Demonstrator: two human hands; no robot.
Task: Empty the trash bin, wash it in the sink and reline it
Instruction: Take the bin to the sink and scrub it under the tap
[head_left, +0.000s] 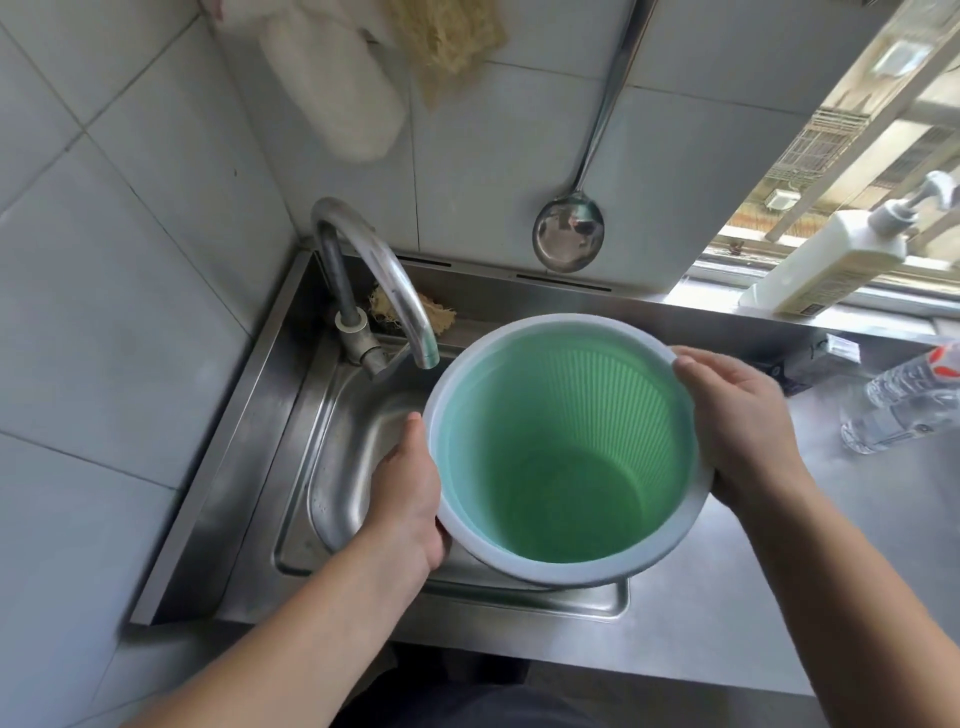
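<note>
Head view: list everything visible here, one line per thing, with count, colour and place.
trash bin: 1, green with white rim, held upright over the sink, no liner or trash inside
sink: 1, steel, lower left of the counter
faucet: 1, steel, curved, spout beside the bin rim; no water seen
loofah scrubber: 1, tan, sink ledge behind the faucet
ladle: 1, steel, hanging on the tiled wall
hanging loofah: 1, tan, top of wall
white cloth: 1, hanging beside it
pump bottle: 1, cream, windowsill
water bottle: 1, clear, lying on the counter at right
left hand: 1, grip on the bin's left rim
right hand: 1, grip on the right rim
</note>
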